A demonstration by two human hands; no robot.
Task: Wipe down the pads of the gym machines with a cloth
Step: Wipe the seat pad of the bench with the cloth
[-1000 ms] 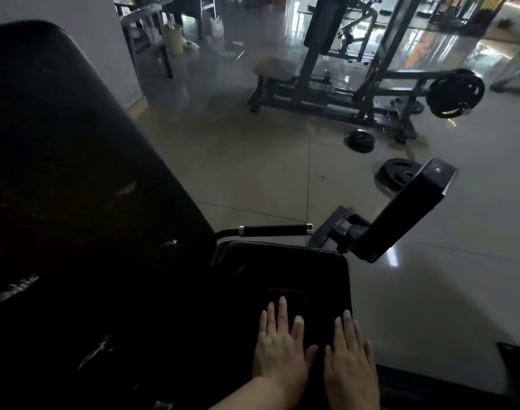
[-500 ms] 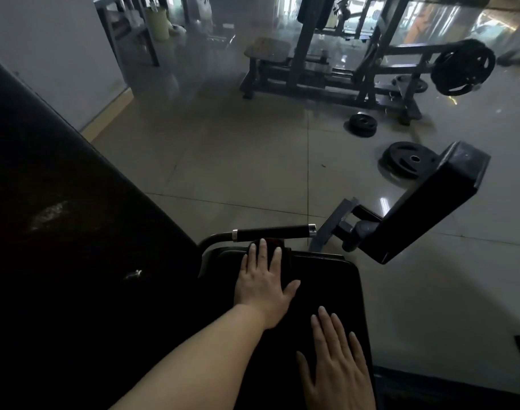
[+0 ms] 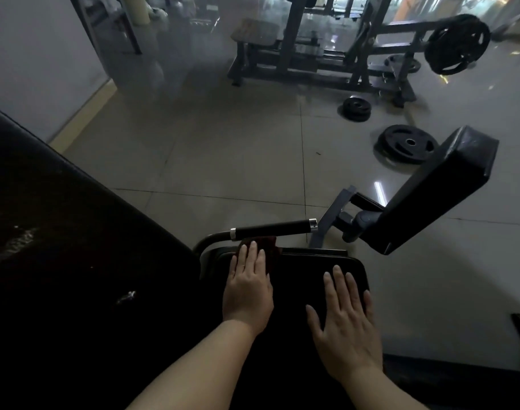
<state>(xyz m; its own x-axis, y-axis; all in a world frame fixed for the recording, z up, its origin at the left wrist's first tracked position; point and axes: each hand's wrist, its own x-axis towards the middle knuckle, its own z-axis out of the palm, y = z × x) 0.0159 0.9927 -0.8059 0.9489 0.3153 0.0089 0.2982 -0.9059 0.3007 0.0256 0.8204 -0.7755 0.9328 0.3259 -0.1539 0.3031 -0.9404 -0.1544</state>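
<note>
**gymrat_q:** So how far along is the wipe-down looking?

**mop_duty:** Honestly, looks like somewhere in the middle. The left hand [image 3: 248, 287] is lying flat, fingers straight, pressing a dark reddish cloth [image 3: 263, 243] onto the far left corner of the seat pad [image 3: 306, 279], right under the handle bar [image 3: 272, 227]. The right hand [image 3: 346, 318] is spread wide and flat on the same pad at about 3 o'clock from the left, holding nothing, I'm guessing just bracing. Can't tell which bits of the seat are already clean, it's too dim for streaks to show.

**gymrat_q:** And what's left?

**mop_duty:** I'd say plenty. The big back pad [image 3: 60, 247] at 9 o'clock is showing pale scuffs, and the angled pad [image 3: 439, 190] at 2 o'clock isn't being touched.

**gymrat_q:** Room?

**mop_duty:** Glossy tiled floor [image 3: 223, 149] reflecting light, two weight plates [image 3: 406, 145] lying at 1 o'clock, a plate-loaded machine [image 3: 341, 51] at 12 with its own small seat, grey wall [image 3: 30, 54] at 10.
</note>
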